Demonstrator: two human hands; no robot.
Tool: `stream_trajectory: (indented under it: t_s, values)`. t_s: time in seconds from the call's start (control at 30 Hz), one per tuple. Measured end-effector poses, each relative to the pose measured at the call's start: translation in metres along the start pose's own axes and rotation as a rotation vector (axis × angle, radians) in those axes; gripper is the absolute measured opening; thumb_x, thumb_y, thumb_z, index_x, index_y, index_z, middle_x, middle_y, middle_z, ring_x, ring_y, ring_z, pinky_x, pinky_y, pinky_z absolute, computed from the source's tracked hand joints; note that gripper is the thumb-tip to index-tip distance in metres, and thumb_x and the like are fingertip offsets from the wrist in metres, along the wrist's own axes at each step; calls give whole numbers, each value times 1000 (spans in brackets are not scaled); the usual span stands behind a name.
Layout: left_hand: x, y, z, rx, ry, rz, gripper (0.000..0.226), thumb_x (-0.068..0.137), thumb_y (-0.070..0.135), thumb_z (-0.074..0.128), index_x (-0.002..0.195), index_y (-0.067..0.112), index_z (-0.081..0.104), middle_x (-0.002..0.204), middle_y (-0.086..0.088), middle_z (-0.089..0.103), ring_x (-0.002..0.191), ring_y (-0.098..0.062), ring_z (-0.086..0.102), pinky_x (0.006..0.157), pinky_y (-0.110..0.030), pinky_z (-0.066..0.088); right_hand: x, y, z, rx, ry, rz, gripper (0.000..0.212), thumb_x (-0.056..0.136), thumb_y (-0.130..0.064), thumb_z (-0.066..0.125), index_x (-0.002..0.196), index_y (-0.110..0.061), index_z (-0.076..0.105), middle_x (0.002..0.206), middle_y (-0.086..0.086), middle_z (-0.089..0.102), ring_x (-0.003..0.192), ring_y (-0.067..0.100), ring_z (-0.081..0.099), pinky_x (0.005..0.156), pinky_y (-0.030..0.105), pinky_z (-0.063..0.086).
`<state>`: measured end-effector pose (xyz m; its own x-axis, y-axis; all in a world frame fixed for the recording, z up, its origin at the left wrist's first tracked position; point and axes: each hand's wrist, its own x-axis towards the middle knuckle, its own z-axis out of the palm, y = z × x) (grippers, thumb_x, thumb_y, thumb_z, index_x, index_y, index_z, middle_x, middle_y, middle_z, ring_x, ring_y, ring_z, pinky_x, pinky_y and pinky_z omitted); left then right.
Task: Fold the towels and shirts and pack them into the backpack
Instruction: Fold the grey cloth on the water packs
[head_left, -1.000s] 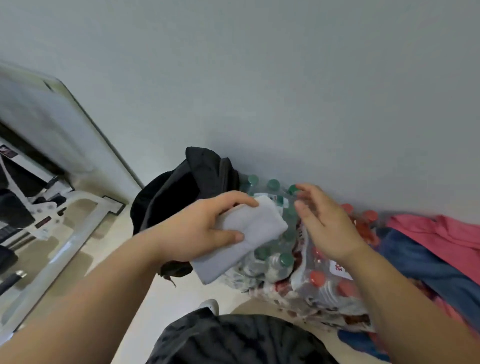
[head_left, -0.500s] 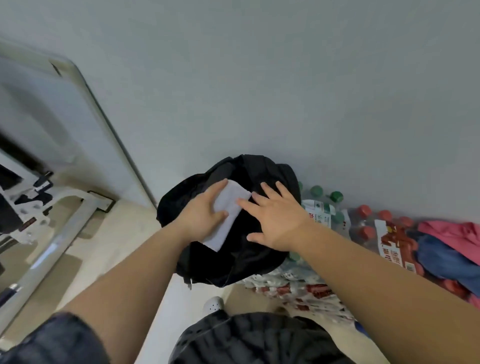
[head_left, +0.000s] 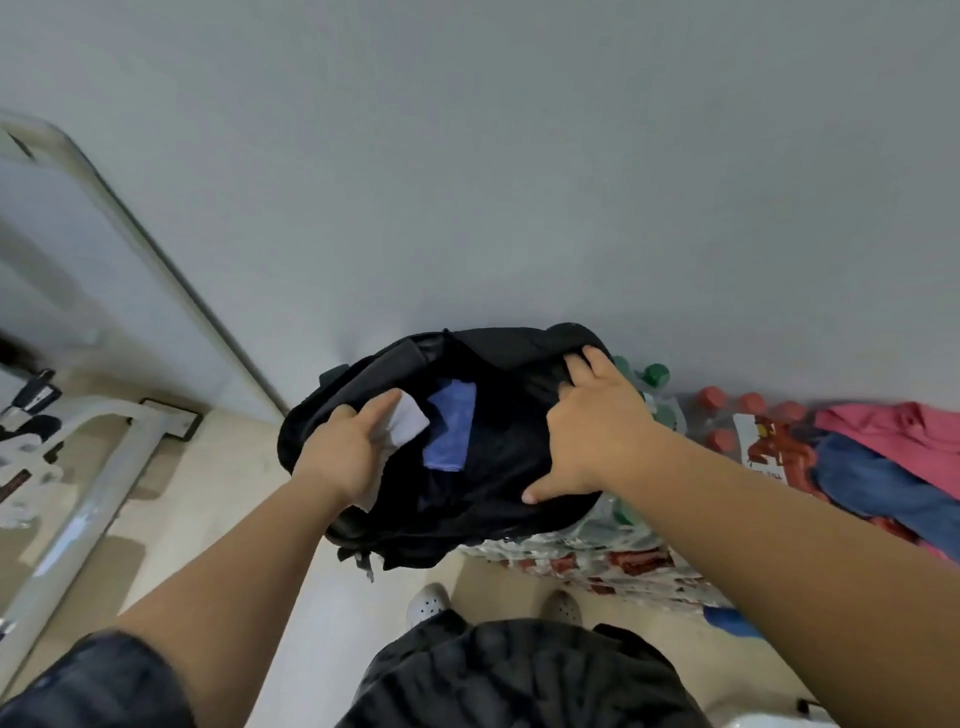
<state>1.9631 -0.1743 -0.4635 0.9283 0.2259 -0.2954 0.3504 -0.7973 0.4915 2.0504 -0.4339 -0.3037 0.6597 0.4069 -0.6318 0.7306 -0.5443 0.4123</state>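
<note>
My left hand (head_left: 345, 457) holds the folded white towel (head_left: 413, 428) at the mouth of the black backpack (head_left: 467, 519), just beside a blue towel (head_left: 449, 431) lying inside. My right hand (head_left: 592, 436) grips the backpack's rim, fingers curled over its edge.

You are indoors, in what looks like a spare corner of a home. A plain grey wall (head_left: 519, 182) meets a pale floor (head_left: 234, 493). Wrapped packs of bottles (head_left: 597, 551) with red caps (head_left: 711, 397) and green caps (head_left: 655, 373) sit by the wall. A pink cloth (head_left: 893, 431) and a blue cloth (head_left: 878, 483) lie heaped beside them. A white metal frame (head_left: 93, 499) stands to your left.
</note>
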Motion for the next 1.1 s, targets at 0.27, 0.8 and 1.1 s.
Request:
stream_trajectory:
  t_s: [0.27,0.8,1.1]
  values:
    - [19,76,40,-648,-74,-139,31,97,17,50,112,43,41,76,-6,52,64,-19,50,56,-31,46,-12,14,-3,56,110,-12,102,57,-102,38,111,-22,72,154,5,43,154,30,-5,109,71,-17]
    - [69,72,73,230,-208,90,68,103,25,36,157,43,-1,166,-2,-12,145,-37,18,114,-46,30,-14,24,25,207,276,-183,91,75,-89,42,138,-24,55,161,6,32,154,28,-8,117,63,-15]
    - [82,69,78,301,-393,99,63,105,42,29,157,42,-7,159,21,-30,152,-34,2,121,-47,13,-14,21,38,221,374,-204,80,83,-82,39,129,-21,63,153,7,45,155,28,2,119,63,-7]
